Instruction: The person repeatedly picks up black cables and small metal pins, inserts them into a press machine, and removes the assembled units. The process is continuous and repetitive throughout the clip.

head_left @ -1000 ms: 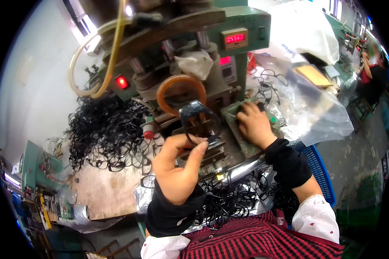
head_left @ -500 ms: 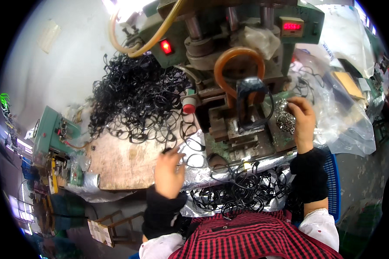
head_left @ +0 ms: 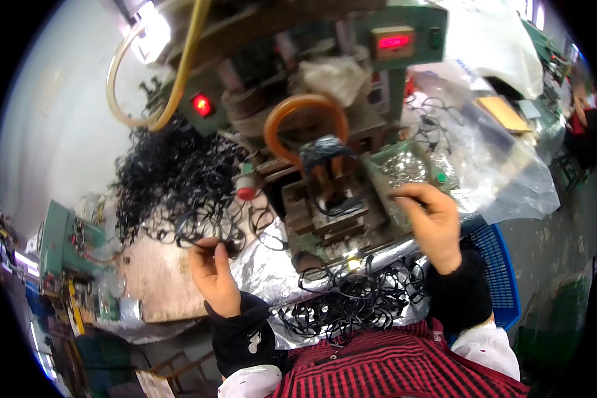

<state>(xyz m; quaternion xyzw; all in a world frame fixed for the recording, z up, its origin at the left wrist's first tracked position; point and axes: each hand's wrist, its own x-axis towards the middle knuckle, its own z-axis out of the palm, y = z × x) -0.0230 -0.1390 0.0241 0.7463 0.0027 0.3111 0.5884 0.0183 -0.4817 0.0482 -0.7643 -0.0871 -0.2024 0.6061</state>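
Observation:
My left hand [head_left: 215, 273] is at the near edge of a large heap of black glasses frames [head_left: 179, 172]. Its thumb and fingers are closed on a thin black frame among the loose ones there. To the right of the press, my right hand [head_left: 434, 222] has thumb and forefinger pinched together, beside a pile of small shiny metal parts [head_left: 404, 167]. Whatever is between those fingertips is too small to make out. A black frame [head_left: 322, 147] sits upright in the fixture of the green press [head_left: 292, 205], below an orange hose loop [head_left: 268, 129].
More black frames [head_left: 351, 298] lie on silver foil at my lap. A red button [head_left: 247, 192] juts from the press's left side. A blue basket [head_left: 501, 272] stands at right, below clear plastic sheeting [head_left: 504, 179]. A smaller green machine [head_left: 66, 245] is far left.
The view has shifted, so the press sits further left. My left hand has moved to the frame heap and closed. My right hand stays by the metal parts, its fingertips pinched.

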